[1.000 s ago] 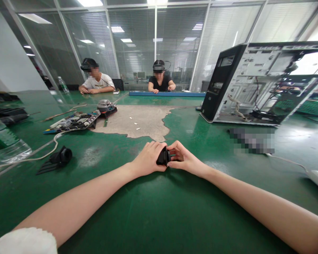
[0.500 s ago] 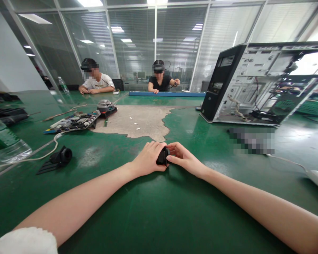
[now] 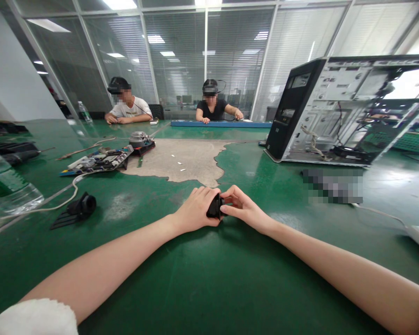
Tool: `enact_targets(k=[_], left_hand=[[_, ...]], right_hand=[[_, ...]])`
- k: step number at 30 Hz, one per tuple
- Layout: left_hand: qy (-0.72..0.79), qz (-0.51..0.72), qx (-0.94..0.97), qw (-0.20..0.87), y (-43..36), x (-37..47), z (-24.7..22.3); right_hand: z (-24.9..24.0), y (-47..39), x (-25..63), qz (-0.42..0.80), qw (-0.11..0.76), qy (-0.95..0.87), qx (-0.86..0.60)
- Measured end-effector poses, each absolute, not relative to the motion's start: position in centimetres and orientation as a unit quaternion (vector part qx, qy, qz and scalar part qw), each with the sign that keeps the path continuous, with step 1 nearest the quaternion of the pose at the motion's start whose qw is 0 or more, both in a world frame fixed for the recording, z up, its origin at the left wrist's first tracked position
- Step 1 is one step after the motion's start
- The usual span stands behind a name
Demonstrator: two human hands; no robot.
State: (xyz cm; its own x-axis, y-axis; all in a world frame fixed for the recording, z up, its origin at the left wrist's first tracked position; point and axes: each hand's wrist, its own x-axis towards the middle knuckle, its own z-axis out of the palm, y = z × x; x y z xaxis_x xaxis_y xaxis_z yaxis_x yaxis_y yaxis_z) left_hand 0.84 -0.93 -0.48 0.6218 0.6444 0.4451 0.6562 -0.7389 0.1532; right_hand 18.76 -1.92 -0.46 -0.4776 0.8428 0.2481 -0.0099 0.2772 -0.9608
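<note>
A small black plastic part (image 3: 214, 207) is held between my two hands just above the green tabletop (image 3: 209, 279). My left hand (image 3: 196, 207) wraps round it from the left and hides much of it, so its exact kind is unclear. From the right, the thumb and fingers of my right hand (image 3: 243, 208) pinch its right edge. Off to the left lies another black part (image 3: 80, 208) with a round ring and a slatted flat piece, touched by neither hand.
On the left are a water bottle (image 3: 9, 188), a white cable (image 3: 73, 188) and a circuit board (image 3: 97, 163) beside a fan-like unit (image 3: 139, 141). An opened computer case (image 3: 300, 111) stands at the right. Across the table sit two people (image 3: 131, 107), behind a blue bar (image 3: 219, 124).
My hands keep their hold on the black part, nearly unmoved. The view has shifted slightly. Across the table, the person in black has lowered one hand toward the tabletop.
</note>
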Motion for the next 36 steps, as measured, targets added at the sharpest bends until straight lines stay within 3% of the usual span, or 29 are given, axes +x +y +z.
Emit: enact_targets(k=[26,36], left_hand=[[-0.355,-0.238,-0.904,0.019,-0.97,0.96,-0.32],[-0.354,-0.238,-0.904,0.022,-0.9,0.96,-0.42]], right_hand=[[-0.5,-1.54,18.92,0.524,0.394,-0.672,-0.344],[-0.72,-1.62,19.1,0.53,0.404,-0.686,-0.29]])
